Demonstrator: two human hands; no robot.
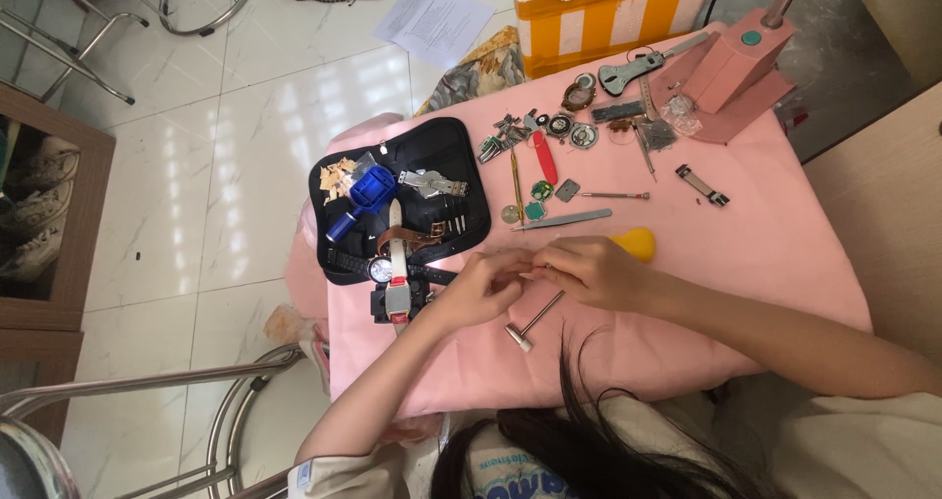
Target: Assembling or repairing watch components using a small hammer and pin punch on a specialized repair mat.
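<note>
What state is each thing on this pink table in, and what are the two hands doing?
Left hand: fingers pinched together, meeting the right hand; what they pinch is too small to tell.
Right hand: fingers curled, touching the left hand.
Small hammer: lying flat below the hands, untouched.
Black tool case: unzipped, lying open.
Tweezers: lying flat, unused.
Yellow blower: partly hidden behind the right hand.
Pink press: standing upright.

A home watch-repair corner: pink-clothed table [785,254] strewn with small tools [564,219], tiled floor [245,165], shoe shelf [39,205].
</note>
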